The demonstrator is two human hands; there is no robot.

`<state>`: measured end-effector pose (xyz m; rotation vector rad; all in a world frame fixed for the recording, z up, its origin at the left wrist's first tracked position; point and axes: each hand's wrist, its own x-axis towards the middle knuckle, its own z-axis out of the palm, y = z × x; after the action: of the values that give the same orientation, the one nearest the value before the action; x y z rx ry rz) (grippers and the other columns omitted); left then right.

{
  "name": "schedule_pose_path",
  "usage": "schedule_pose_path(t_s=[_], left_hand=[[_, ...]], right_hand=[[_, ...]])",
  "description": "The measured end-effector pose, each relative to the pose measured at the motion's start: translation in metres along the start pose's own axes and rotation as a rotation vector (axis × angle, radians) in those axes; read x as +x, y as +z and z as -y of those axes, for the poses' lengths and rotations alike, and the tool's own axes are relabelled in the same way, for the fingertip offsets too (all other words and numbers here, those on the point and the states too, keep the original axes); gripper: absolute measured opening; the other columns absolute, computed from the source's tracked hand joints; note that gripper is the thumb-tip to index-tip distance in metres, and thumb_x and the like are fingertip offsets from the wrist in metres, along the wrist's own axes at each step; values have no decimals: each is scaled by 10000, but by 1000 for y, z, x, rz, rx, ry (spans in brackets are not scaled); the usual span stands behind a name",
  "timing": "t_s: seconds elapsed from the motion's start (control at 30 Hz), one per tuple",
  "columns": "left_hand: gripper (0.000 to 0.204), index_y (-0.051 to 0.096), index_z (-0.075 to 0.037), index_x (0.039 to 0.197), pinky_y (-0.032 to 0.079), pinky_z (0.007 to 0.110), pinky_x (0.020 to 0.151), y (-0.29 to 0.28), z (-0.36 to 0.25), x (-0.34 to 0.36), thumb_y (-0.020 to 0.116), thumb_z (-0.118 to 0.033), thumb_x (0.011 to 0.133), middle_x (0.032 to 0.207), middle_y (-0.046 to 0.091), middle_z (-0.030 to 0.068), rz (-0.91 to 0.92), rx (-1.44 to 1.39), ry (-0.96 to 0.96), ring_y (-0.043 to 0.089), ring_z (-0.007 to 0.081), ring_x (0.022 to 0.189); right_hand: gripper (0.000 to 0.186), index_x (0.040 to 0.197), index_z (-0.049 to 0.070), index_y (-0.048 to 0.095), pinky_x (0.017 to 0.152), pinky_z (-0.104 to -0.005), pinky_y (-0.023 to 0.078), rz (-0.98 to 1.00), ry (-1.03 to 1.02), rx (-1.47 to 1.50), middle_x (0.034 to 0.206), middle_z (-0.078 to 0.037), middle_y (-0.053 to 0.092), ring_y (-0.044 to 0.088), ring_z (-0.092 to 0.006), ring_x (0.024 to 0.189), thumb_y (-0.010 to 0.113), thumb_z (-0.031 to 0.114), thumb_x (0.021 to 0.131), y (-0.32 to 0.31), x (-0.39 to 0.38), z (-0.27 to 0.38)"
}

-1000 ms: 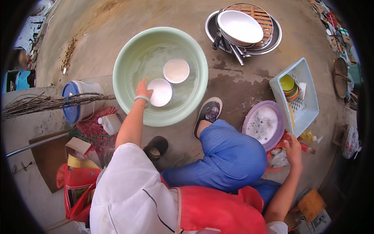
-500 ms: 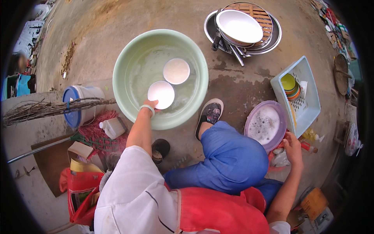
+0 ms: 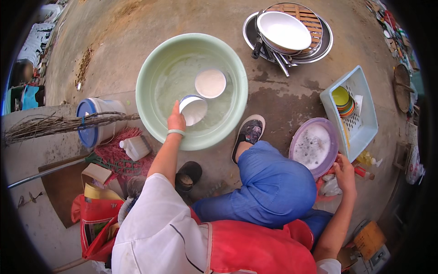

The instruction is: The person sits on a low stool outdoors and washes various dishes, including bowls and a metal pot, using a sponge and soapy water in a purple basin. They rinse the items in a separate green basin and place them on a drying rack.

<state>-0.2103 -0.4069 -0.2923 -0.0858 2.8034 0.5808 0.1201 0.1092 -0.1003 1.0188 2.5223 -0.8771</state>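
Over the large pale green basin point(image 3: 147, 91) of water, my left hand point(image 3: 176, 121) grips the left rim of a white bowl point(image 3: 193, 112). That bowl is tilted, and its lower side meets the water. A second white bowl point(image 3: 210, 83) lies beside it, farther off and to the right, with its inside showing pale. On the right, my right hand point(image 3: 345, 173) hangs by the near edge of a purple basin point(image 3: 337, 145) of foamy water. Its fingers are loosely bent and somewhat apart, with nothing visible in them; whether they touch the rim is unclear.
A light blue crate point(image 3: 362, 137) holds stacked colourful bowls point(image 3: 341, 97). A metal basin point(image 3: 329, 43) with a white bowl and utensils stands at the far right. Bundled twigs point(image 3: 50, 126) lie across a lidded bucket point(image 3: 107, 107) on the left. My shoe point(image 3: 252, 132) stands between the basins.
My left hand has shifted around the bowl's left rim and tipped the bowl from nearly level to a clear tilt. My right hand stays by the purple basin. The whole view has shifted slightly.
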Motion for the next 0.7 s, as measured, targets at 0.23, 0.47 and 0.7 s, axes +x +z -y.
schedule_pose_path(t_s=[0.23,0.47,0.7], left_hand=[[614,420,-165,1368,537,443,758,-17,7,-2,463,76,804,1341,506,114,-205,108,491,629,373,927],[536,506,-145,1297,546,381,754,-79,-33,-2,483,72,808,1246,576,103,-334,71,775,637,341,926],[343,509,38,1202,534,351,723,-70,-22,38,507,-33,866,1095,621,180,17,-979,-251,645,296,972]], right_hand=[[366,1197,-6,554,815,-346,501,-1,1,8,1067,-178,626,631,-258,899,621,28,839,1,-1,-3],[365,1200,2,555,820,-357,498,-17,-28,-6,1073,-177,623,628,-271,899,617,35,842,4,2,2],[370,1206,0,552,821,-368,495,-18,-53,-105,1091,-192,617,623,-289,909,614,37,843,4,4,14]])
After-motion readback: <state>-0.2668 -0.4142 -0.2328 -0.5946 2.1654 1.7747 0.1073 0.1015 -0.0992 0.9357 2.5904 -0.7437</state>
